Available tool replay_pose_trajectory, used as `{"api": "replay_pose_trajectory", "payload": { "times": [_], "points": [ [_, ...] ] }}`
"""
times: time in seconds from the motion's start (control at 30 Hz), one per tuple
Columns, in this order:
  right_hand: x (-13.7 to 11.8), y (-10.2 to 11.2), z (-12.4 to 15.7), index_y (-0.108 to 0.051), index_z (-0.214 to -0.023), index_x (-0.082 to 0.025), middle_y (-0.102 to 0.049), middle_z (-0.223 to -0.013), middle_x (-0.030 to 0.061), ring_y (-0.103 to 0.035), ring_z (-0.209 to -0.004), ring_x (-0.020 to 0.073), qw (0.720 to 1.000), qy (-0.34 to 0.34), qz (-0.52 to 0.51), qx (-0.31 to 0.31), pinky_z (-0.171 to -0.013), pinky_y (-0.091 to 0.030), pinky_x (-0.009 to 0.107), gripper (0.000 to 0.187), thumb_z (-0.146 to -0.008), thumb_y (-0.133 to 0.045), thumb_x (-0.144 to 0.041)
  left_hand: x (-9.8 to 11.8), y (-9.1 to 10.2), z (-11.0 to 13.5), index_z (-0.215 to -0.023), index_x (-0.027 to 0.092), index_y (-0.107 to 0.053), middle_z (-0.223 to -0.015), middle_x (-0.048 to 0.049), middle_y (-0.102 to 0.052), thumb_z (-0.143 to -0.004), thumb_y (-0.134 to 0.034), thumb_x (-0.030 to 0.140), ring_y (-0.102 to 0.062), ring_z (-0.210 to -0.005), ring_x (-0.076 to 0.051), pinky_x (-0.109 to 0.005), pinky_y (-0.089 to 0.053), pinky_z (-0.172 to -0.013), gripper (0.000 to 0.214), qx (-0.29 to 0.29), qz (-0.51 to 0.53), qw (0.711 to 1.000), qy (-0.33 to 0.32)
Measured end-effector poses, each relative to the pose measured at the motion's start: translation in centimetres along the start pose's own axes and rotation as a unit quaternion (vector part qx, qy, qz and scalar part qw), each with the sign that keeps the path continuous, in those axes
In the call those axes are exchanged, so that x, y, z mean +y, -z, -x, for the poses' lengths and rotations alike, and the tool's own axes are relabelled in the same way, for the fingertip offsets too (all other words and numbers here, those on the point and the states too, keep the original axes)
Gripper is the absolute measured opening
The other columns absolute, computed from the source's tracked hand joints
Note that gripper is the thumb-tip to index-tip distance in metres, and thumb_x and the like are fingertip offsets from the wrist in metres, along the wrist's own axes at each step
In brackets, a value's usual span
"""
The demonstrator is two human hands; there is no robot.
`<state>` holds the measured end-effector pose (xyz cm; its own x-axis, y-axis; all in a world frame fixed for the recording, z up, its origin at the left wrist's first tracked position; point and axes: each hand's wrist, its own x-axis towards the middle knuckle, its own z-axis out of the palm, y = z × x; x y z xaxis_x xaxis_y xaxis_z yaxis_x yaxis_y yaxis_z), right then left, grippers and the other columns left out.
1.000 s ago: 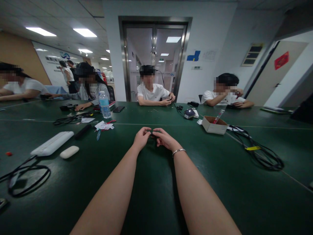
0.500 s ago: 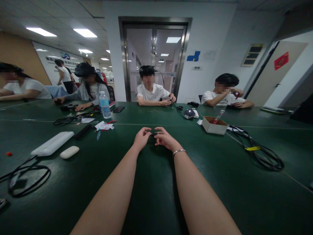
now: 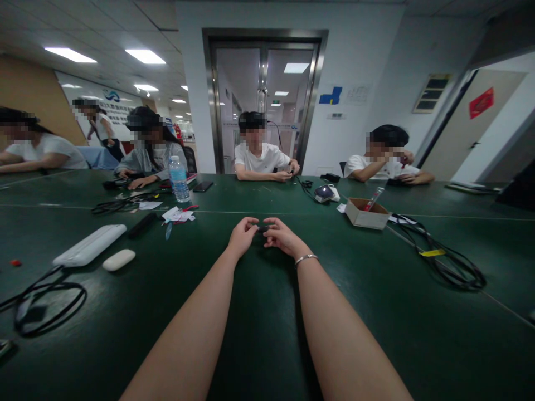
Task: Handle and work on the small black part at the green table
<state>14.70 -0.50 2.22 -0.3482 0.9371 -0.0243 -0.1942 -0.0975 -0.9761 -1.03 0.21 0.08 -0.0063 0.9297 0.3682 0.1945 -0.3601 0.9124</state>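
Observation:
Between my two hands is a small black object (image 3: 262, 229), held at the fingertips above the green table (image 3: 267, 312). Its kind is too small to make out. My left hand (image 3: 242, 238) pinches its left end, thumb and index finger closed. From the other side my right hand (image 3: 282, 236) grips it with thumb and fingers, the remaining fingers curled beneath. A silver bracelet (image 3: 306, 259) circles my right wrist. Part of the black object is hidden behind my fingers.
To the left lie a white power bank (image 3: 90, 245), a white oval case (image 3: 119, 260) and a black cable (image 3: 50, 306). A water bottle (image 3: 179, 181) stands farther back. At right are an open box (image 3: 366, 216) and a coiled cable (image 3: 447, 262). Several people sit across the table.
My hands and the black object stay almost still. In the left background a walking person has turned, and the seated person near the bottle has drawn one hand inward.

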Motion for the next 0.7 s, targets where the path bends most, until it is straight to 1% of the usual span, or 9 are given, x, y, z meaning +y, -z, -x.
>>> {"api": "replay_pose_trajectory", "payload": {
  "times": [0.1,0.13,0.23,0.33,0.37,0.47,0.5,0.6,0.7],
  "points": [
    [-0.03,-0.02,0.03,-0.048,-0.101,-0.019,-0.054,-0.066,-0.0047,-0.047,-0.039,0.0054,1.0,-0.013,-0.002,0.005,-0.045,-0.056,0.025,0.026,-0.079,-0.062,-0.014,0.01,0.0,0.02,-0.096,0.017,-0.061,-0.075,-0.0011,-0.059,-0.078,-0.054,0.017,-0.054,-0.068,-0.012,-0.025,-0.044,-0.068,0.02,-0.001,-0.001,1.0,0.0],
    [-0.05,-0.04,0.04,-0.048,-0.101,-0.019,-0.054,-0.066,-0.0049,-0.046,-0.039,0.0054,1.0,-0.013,0.0,0.006,-0.044,-0.056,0.025,0.026,-0.079,-0.062,-0.013,-0.05,0.0,0.0,-0.096,0.017,-0.062,-0.074,-0.0009,-0.058,-0.078,-0.054,0.017,-0.054,-0.068,-0.012,-0.025,-0.044,-0.068,0.02,-0.002,-0.002,1.0,0.0],
    [-0.1,-0.11,0.1,-0.047,-0.103,-0.02,-0.054,-0.067,-0.0057,-0.05,-0.043,0.0061,1.0,-0.001,-0.008,0.007,-0.05,-0.058,0.026,0.037,-0.074,-0.063,-0.006,-0.32,0.01,-0.11,-0.097,0.017,-0.062,-0.075,-0.0011,-0.058,-0.078,-0.054,0.018,-0.054,-0.068,-0.013,-0.025,-0.044,-0.068,0.02,-0.007,-0.001,1.0,-0.001],
    [-0.08,-0.14,0.09,-0.048,-0.1,-0.019,-0.054,-0.066,-0.0046,-0.047,-0.041,0.0056,1.0,-0.015,-0.007,0.011,-0.047,-0.057,0.026,0.025,-0.08,-0.061,-0.012,-0.46,0.06,-0.16,-0.097,0.017,-0.062,-0.077,-0.0017,-0.059,-0.079,-0.054,0.019,-0.055,-0.068,-0.013,-0.025,-0.044,-0.068,0.02,-0.006,-0.003,1.0,-0.001],
    [-0.06,-0.14,0.07,-0.048,-0.099,-0.019,-0.054,-0.066,-0.0047,-0.046,-0.04,0.0052,1.0,-0.015,-0.002,0.012,-0.046,-0.057,0.026,0.024,-0.08,-0.06,-0.011,-0.45,0.08,-0.16,-0.097,0.017,-0.062,-0.077,-0.0015,-0.059,-0.079,-0.054,0.019,-0.055,-0.068,-0.012,-0.025,-0.044,-0.068,0.02,-0.008,-0.006,1.0,0.0],
    [0.02,-0.12,0.01,-0.048,-0.1,-0.019,-0.055,-0.068,-0.0054,-0.048,-0.042,0.0052,1.0,0.0,-0.003,0.009,-0.051,-0.058,0.026,0.035,-0.073,-0.063,-0.003,-0.29,0.12,-0.09,-0.096,0.017,-0.062,-0.075,-0.0011,-0.058,-0.078,-0.054,0.019,-0.054,-0.067,-0.012,-0.025,-0.044,-0.068,0.02,-0.008,-0.012,1.0,0.003],
    [0.03,-0.11,-0.01,-0.048,-0.101,-0.019,-0.056,-0.069,-0.005,-0.049,-0.043,0.0053,1.0,0.0,-0.007,0.008,-0.052,-0.059,0.027,0.036,-0.073,-0.064,-0.003,-0.24,0.12,-0.07,-0.096,0.017,-0.062,-0.075,-0.0012,-0.058,-0.079,-0.054,0.019,-0.054,-0.067,-0.012,-0.025,-0.044,-0.067,0.02,-0.008,-0.012,1.0,0.004],
    [0.03,-0.09,-0.03,-0.049,-0.1,-0.019,-0.056,-0.069,-0.0036,-0.048,-0.041,0.0052,1.0,-0.019,-0.011,0.009,-0.05,-0.058,0.027,0.026,-0.079,-0.062,-0.011,-0.19,0.06,-0.05,-0.097,0.017,-0.061,-0.075,-0.0013,-0.058,-0.079,-0.054,0.019,-0.054,-0.068,-0.013,-0.025,-0.044,-0.067,0.02,-0.005,-0.01,1.0,0.004],
    [-0.02,-0.08,0.02,-0.05,-0.1,-0.019,-0.055,-0.07,-0.0047,-0.05,-0.043,0.0051,1.0,-0.003,-0.022,0.005,-0.054,-0.059,0.028,0.031,-0.075,-0.062,-0.005,-0.28,-0.01,-0.1,-0.095,0.017,-0.062,-0.074,-0.0011,-0.058,-0.078,-0.054,0.018,-0.055,-0.069,-0.013,-0.025,-0.043,-0.068,0.019,-0.002,-0.009,1.0,0.0]
  ]
}}
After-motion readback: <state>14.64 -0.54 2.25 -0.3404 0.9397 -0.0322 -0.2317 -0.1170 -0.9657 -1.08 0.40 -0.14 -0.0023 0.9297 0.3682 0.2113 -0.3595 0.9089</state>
